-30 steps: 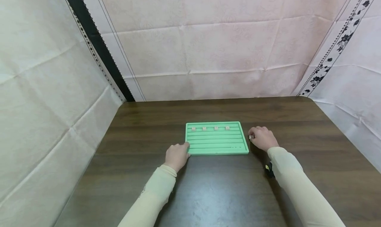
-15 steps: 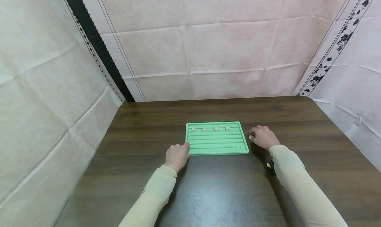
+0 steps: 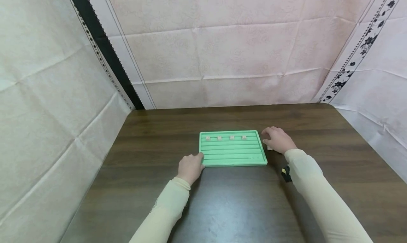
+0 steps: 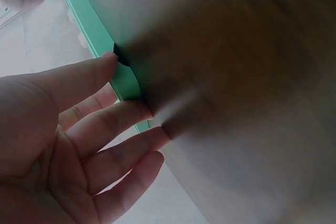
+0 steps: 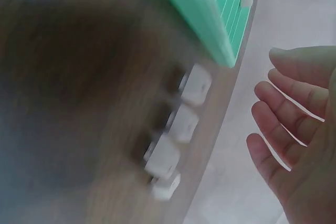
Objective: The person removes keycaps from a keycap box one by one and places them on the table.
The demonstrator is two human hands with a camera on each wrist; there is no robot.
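Note:
A green ridged tray (image 3: 233,152) lies on the table, with a row of small white blocks (image 3: 231,137) along its far ridge. My left hand (image 3: 189,167) holds the tray at its near left corner; in the left wrist view, the thumb and fingertips meet the green edge (image 4: 81,17). Just off the tray's right side is my right hand (image 3: 278,139), its fingers loosely spread and holding nothing. Beneath it, one white block (image 3: 270,148) shows in the head view. Several white blocks (image 5: 164,156) stand in a line on the table in the right wrist view.
The brown wooden table (image 3: 152,147) extends around the tray. Pale cloth (image 3: 241,59) hangs behind the table's far edge and along both sides. A small dark object (image 3: 286,173) sits at the right wrist.
My right hand has released the white block it pinched, spread its fingers and moved slightly up and away from me. The left hand keeps its hold on the tray.

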